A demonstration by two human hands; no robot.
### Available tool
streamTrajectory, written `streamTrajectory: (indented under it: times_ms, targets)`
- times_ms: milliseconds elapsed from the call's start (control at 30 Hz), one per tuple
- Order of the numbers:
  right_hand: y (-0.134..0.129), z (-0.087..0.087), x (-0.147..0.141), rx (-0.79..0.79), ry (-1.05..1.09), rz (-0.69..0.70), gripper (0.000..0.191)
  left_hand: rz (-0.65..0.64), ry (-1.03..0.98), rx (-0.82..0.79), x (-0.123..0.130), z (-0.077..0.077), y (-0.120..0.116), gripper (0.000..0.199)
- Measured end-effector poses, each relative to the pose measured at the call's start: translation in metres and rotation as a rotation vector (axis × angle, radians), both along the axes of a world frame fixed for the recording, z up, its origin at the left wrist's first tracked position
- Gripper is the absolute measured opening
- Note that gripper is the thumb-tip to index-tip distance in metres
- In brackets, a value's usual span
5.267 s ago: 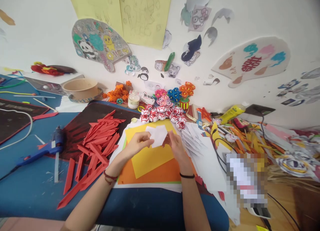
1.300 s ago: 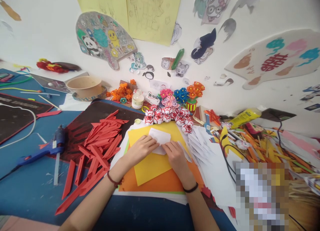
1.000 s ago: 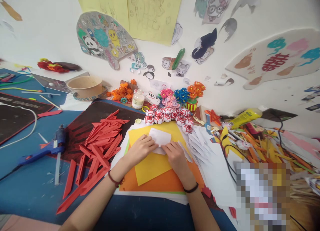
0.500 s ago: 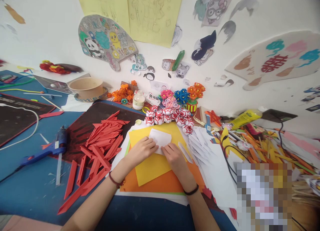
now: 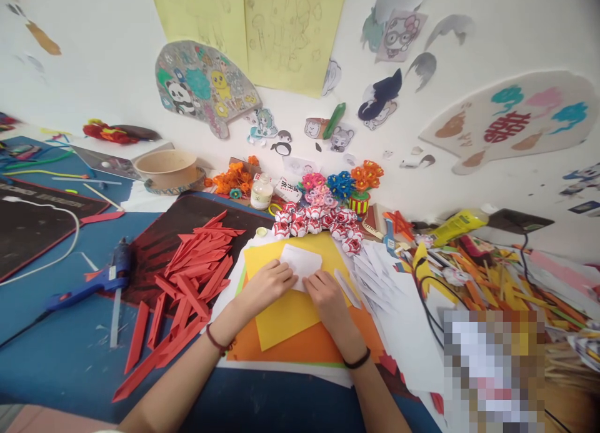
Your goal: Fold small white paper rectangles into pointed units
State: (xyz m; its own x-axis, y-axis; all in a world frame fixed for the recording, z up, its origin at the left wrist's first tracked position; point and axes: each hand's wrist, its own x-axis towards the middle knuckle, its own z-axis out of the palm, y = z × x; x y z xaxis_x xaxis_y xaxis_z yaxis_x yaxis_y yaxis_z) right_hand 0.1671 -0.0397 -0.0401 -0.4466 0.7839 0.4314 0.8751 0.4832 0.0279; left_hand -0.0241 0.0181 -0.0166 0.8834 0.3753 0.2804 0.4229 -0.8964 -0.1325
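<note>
A small white sheet of paper (image 5: 302,261) lies over a yellow sheet (image 5: 281,323), with an orange sheet (image 5: 309,348) beneath. My left hand (image 5: 272,283) has its fingers closed at the white paper's lower left edge. At its lower right edge, the fingers of my right hand (image 5: 324,292) are pressed together on it. The fingertips nearly meet, and they hide part of the lower edge. Folded white paper strips (image 5: 377,277) lie right of my hands. A heap of folded red paper strips (image 5: 192,264) lies to the left.
Red-and-white paper balls (image 5: 312,220) stand in a row behind the sheets, with paper flowers (image 5: 341,184) behind them. On the left is a blue glue gun (image 5: 100,283). A glass jar (image 5: 261,192) and a beige bowl (image 5: 166,167) stand near the wall. Colourful scraps (image 5: 501,277) pile up at right.
The view has shifted slightly, so the scene sits a little lower in the picture. Both hands stay on the white paper with hardly any movement.
</note>
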Motion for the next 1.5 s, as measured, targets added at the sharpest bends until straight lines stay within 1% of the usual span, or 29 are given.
streamTrajectory:
  times_ms: [133, 233, 300, 433, 500, 600, 700, 800, 900, 933, 1000, 1067, 1133, 1300, 1500]
  targets:
    - [-0.002, 0.005, -0.002, -0.023, 0.014, -0.063, 0.022, 0.066, 0.013, -0.035, -0.002, 0.002, -0.003, 0.012]
    - [-0.006, 0.011, 0.001, -0.091, 0.028, -0.101, 0.02, 0.113, 0.002, -0.084, -0.006, 0.003, -0.004, 0.013]
    - [-0.011, 0.014, 0.005, -0.157, 0.039, -0.127, 0.027, 0.138, -0.001, -0.126, -0.008, 0.004, -0.005, 0.023]
    - [-0.023, 0.018, 0.012, -0.236, 0.102, -0.179, 0.056, 0.161, -0.001, -0.187, -0.012, 0.006, -0.006, 0.045]
    - [-0.027, 0.019, 0.014, -0.263, 0.132, -0.209, 0.064, 0.167, -0.005, -0.194, -0.01, 0.007, -0.008, 0.047]
    - [-0.029, 0.021, 0.012, -0.292, 0.145, -0.239, 0.067, 0.199, -0.027, -0.194, -0.004, 0.008, -0.012, 0.037]
    - [-0.028, 0.021, 0.008, -0.29, 0.15, -0.246, 0.063, 0.229, -0.053, -0.197, 0.002, 0.009, -0.015, 0.029]
    - [-0.026, 0.017, 0.004, -0.246, 0.196, -0.237, 0.059, 0.239, -0.076, -0.213, 0.001, 0.008, -0.017, 0.032]
    - [-0.025, 0.01, 0.003, -0.201, 0.36, -0.222, 0.059, 0.253, -0.122, -0.24, -0.006, 0.006, -0.016, 0.041]
    - [-0.024, 0.008, 0.003, -0.193, 0.428, -0.218, 0.059, 0.261, -0.17, -0.272, -0.009, 0.005, -0.016, 0.04]
    - [-0.023, 0.006, 0.005, -0.187, 0.544, -0.214, 0.059, 0.291, -0.269, -0.332, -0.011, 0.003, -0.014, 0.031]
    - [-0.02, 0.006, 0.007, -0.189, 0.618, -0.219, 0.059, 0.314, -0.349, -0.379, -0.009, 0.0, -0.012, 0.026]
    - [-0.018, 0.007, 0.007, -0.19, 0.661, -0.235, 0.056, 0.328, -0.388, -0.397, -0.005, -0.003, -0.01, 0.023]
    - [-0.015, 0.006, 0.004, -0.171, 0.676, -0.265, 0.039, 0.295, -0.395, -0.406, 0.004, -0.01, -0.005, 0.017]
    - [-0.016, 0.005, 0.001, -0.163, 0.575, -0.256, 0.023, 0.253, -0.378, -0.398, 0.005, -0.011, -0.002, 0.015]
